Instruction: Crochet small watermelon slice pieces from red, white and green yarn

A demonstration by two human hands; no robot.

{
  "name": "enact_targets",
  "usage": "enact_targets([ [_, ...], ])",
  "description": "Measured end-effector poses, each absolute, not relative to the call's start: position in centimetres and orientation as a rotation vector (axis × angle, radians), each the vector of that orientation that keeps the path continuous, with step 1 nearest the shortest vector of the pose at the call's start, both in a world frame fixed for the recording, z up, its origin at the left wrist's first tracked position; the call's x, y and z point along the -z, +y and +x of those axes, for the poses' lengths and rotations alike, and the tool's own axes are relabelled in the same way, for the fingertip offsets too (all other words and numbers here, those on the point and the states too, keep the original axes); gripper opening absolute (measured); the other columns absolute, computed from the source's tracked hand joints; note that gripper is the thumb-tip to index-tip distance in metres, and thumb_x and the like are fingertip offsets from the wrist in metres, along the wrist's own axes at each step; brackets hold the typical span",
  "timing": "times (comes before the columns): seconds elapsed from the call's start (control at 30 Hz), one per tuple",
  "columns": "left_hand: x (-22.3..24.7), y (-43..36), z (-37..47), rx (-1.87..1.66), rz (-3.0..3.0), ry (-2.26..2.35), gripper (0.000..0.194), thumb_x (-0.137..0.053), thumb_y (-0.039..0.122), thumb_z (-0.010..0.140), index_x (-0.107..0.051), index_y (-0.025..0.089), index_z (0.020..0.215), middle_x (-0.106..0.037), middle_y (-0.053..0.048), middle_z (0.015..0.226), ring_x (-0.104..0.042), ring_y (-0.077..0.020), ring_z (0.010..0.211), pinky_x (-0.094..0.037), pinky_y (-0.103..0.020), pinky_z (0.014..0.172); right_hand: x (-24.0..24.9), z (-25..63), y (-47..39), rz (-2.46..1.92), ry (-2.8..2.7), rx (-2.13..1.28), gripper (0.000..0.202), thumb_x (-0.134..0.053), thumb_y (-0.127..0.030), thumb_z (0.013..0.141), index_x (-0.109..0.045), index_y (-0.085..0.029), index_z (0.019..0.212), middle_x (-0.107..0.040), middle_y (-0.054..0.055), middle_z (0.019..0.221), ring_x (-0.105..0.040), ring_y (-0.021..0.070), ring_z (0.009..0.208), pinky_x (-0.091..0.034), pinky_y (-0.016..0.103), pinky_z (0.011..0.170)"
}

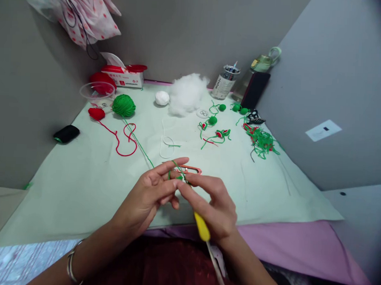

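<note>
Green yarn loops over the raised index finger of my left hand (152,191), whose thumb and other fingers pinch a small green crocheted piece (179,177). Closed around a crochet hook with a yellow handle (202,226) is my right hand (214,205); its fingertips meet the left thumb at the green piece. The hook's tip is mostly hidden by the fingers. From the left hand a green strand runs back to a green yarn ball (124,105). Just behind the fingers lies an orange-handled tool (193,170), partly covered.
On the pale green table cover (79,187) are red yarn (96,113), white stuffing (188,93), a white ball (162,98), small green balls (212,120), a tangle of green and red scraps (262,142), a pen jar (223,84), a dark phone (255,89) and a tissue box (126,77).
</note>
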State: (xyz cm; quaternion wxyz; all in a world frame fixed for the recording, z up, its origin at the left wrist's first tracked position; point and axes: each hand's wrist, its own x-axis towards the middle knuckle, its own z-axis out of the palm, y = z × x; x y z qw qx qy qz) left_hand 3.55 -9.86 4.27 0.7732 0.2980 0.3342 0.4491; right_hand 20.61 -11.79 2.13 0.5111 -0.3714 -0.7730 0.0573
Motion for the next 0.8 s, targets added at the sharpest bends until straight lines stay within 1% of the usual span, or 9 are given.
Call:
enact_targets([
  [0.1, -4.4, -9.7, 3.4, -0.909, 0.581, 0.663, 0.034, -0.082, 0.024, 0.085, -0.081, 0.020, 0.119, -0.053, 0.005, 0.067, -0.023, -0.0031, 0.049, -0.045, -0.016, 0.050, -1.8, 20.6, -11.5, -0.861, -1.760, -0.196, 0.031, -0.067, -0.016, 0.097, -0.076, -0.034, 0.121, -0.077, 0.005, 0.109, -0.076, 0.0230, 0.101, -0.066, 0.037, 0.081],
  [0.17, -4.4, -9.6, 3.2, -0.918, 0.603, 0.686, 0.033, -0.082, 0.022, 0.084, -0.081, 0.020, 0.117, -0.053, 0.005, 0.069, -0.024, -0.0023, 0.049, -0.045, -0.015, 0.050, -1.8, 20.6, -11.0, -0.834, -1.553, -0.460, 0.022, -0.061, -0.020, 0.102, -0.077, -0.029, 0.114, -0.077, 0.005, 0.099, -0.075, 0.0203, 0.088, -0.065, 0.037, 0.075],
  [0.3, -4.3, -9.8, 3.3, -0.991, 0.738, 0.813, 0.040, -0.086, 0.023, 0.080, -0.081, 0.025, 0.120, -0.059, 0.003, 0.078, -0.046, -0.0032, 0.050, -0.046, -0.017, 0.049, -2.1, 20.5, -10.2, -0.791, -1.247, -0.899, 0.023, -0.054, -0.027, 0.106, -0.077, -0.025, 0.100, -0.073, 0.002, 0.086, -0.065, 0.0132, 0.062, -0.056, 0.029, 0.055],
  [0.33, -4.3, -9.9, 3.4, -1.000, 0.767, 0.840, 0.043, -0.087, 0.023, 0.079, -0.080, 0.027, 0.122, -0.061, 0.003, 0.082, -0.052, -0.0044, 0.052, -0.046, -0.017, 0.049, -2.0, 20.4, -10.3, -0.801, -1.274, -0.885, 0.022, -0.056, -0.026, 0.105, -0.077, -0.025, 0.100, -0.072, 0.002, 0.085, -0.065, 0.0137, 0.064, -0.056, 0.028, 0.056],
  [0.4, -4.2, -10.0, 3.7, -1.018, 0.785, 0.870, 0.049, -0.088, 0.024, 0.079, -0.078, 0.028, 0.127, -0.064, 0.001, 0.088, -0.059, -0.0063, 0.056, -0.044, -0.017, 0.050, -1.7, 20.2, -10.6, -0.860, -1.439, -0.638, 0.017, -0.061, -0.022, 0.102, -0.078, -0.026, 0.104, -0.072, 0.003, 0.090, -0.069, 0.0159, 0.075, -0.058, 0.030, 0.063],
  [0.5, -4.2, -10.0, 4.0, -1.010, 0.711, 0.824, 0.049, -0.087, 0.026, 0.080, -0.077, 0.025, 0.128, -0.063, 0.002, 0.081, -0.050, -0.0040, 0.053, -0.044, -0.016, 0.050, -1.0, 19.8, -11.3, -0.889, -1.711, -0.086, 0.028, -0.068, -0.011, 0.096, -0.077, -0.026, 0.117, -0.073, 0.008, 0.107, -0.071, 0.0196, 0.095, -0.062, 0.034, 0.077],
  [0.57, -4.2, -9.9, 4.0, -0.969, 0.643, 0.750, 0.043, -0.086, 0.026, 0.080, -0.080, 0.021, 0.123, -0.059, 0.004, 0.073, -0.037, -0.0024, 0.049, -0.045, -0.017, 0.051, -0.8, 19.7, -11.4, -0.860, -1.735, 0.014, 0.033, -0.068, -0.009, 0.095, -0.075, -0.027, 0.122, -0.073, 0.009, 0.112, -0.071, 0.0209, 0.098, -0.062, 0.036, 0.080],
  [0.63, -4.3, -9.8, 3.8, -0.928, 0.596, 0.696, 0.036, -0.084, 0.023, 0.081, -0.082, 0.019, 0.117, -0.058, 0.005, 0.072, -0.026, -0.0022, 0.049, -0.047, -0.017, 0.054, -1.1, 19.8, -11.1, -0.849, -1.642, -0.161, 0.030, -0.064, -0.011, 0.098, -0.076, -0.028, 0.120, -0.075, 0.007, 0.105, -0.072, 0.0210, 0.095, -0.062, 0.037, 0.078],
  [0.8, -4.5, -9.3, 3.4, -0.881, 0.564, 0.681, 0.030, -0.078, 0.019, 0.081, -0.084, 0.018, 0.111, -0.056, 0.004, 0.077, -0.022, -0.0023, 0.050, -0.048, -0.016, 0.056, -2.2, 20.5, -10.3, -0.807, -1.276, -0.751, 0.021, -0.060, -0.018, 0.102, -0.080, -0.026, 0.102, -0.075, 0.002, 0.090, -0.064, 0.0131, 0.069, -0.054, 0.029, 0.064],
])
